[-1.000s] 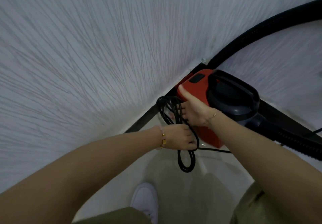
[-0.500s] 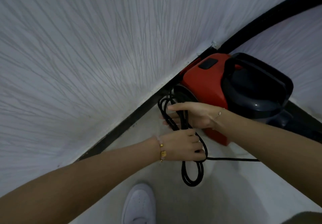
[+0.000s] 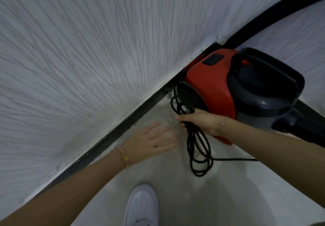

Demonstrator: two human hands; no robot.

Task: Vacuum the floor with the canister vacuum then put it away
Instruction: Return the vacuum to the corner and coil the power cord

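Canister vacuum (image 3: 211, 88) sits against wall (image 3: 88, 50); right hand (image 3: 202, 122) grip clamped on coiled cord (image 3: 198, 148); left hand (image 3: 154, 141) grip apart, empty.

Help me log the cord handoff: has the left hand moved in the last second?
Yes. The left hand has let go of the cord and drawn left, away from the vacuum, toward the baseboard.

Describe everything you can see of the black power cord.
The cord is thin, black and rubbery-looking, gathered into several long loops. The right hand grips the bundle near its middle. The upper loops rise in front of the dark round end of the red vacuum; the lower loops hang towards the floor. One loose strand runs off to the right beneath the forearm. The left hand is open, not touching it.
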